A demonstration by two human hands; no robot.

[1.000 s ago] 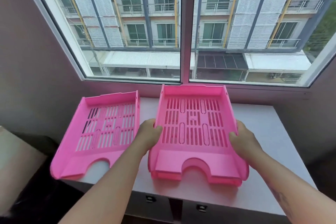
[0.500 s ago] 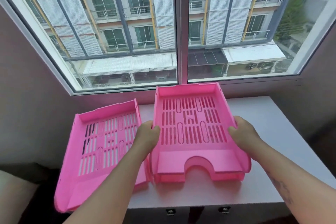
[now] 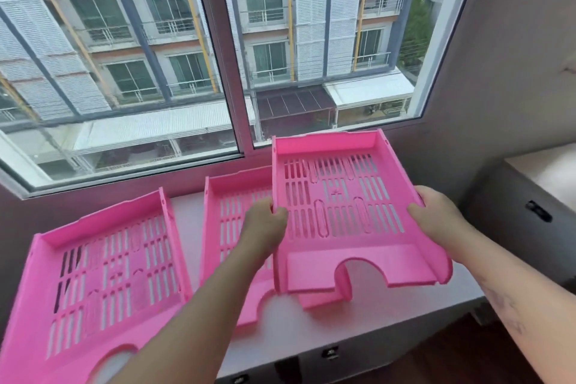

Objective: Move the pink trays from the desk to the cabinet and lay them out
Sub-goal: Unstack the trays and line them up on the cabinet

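Note:
Three pink slotted trays show on or over the white cabinet top (image 3: 389, 318). The upper tray (image 3: 343, 196) is raised off the surface, tilted, held at both side walls. My left hand (image 3: 265, 227) grips its left wall and my right hand (image 3: 436, 215) grips its right wall. Underneath it a second pink tray (image 3: 230, 215) lies flat on the cabinet, partly hidden by the raised one and my left forearm. A third pink tray (image 3: 99, 277) lies at the left, its near end hanging past the cabinet's front edge.
A large window (image 3: 218, 56) runs right behind the cabinet, with a sill close to the trays. Cabinet drawers with dark handles (image 3: 330, 352) face me below. Another low unit (image 3: 536, 212) stands at the right, beside bare white cabinet top.
The tray in my hands has come up off the stack and shifted right, uncovering a second tray beneath it. The view has swung to the right.

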